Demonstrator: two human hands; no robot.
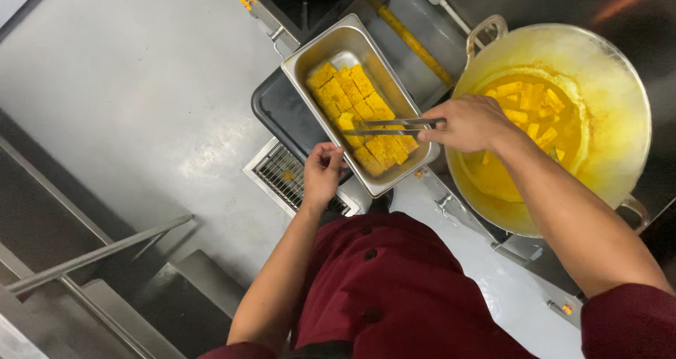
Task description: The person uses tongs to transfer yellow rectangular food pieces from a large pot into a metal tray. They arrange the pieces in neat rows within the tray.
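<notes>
left hand (322, 172) holds the near corner of the tray (303, 66). right hand (470, 123), grip closed on tongs (394, 125), reaches over the yellow cubes (359, 116) filling the tray. beyond, the pot (620, 91) holds broth; a squeezed cube could crumble or drip.

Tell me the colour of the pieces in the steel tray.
Yellow-orange pieces, seen best in the head view.

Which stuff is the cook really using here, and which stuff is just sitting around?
In use:
right hand holding metal tongs
left hand at the rim of the steel tray
yellow pieces in the tray
big pot of yellow liquid

Just lying about:
floor drain grate
dark tray underneath
metal steps
</notes>
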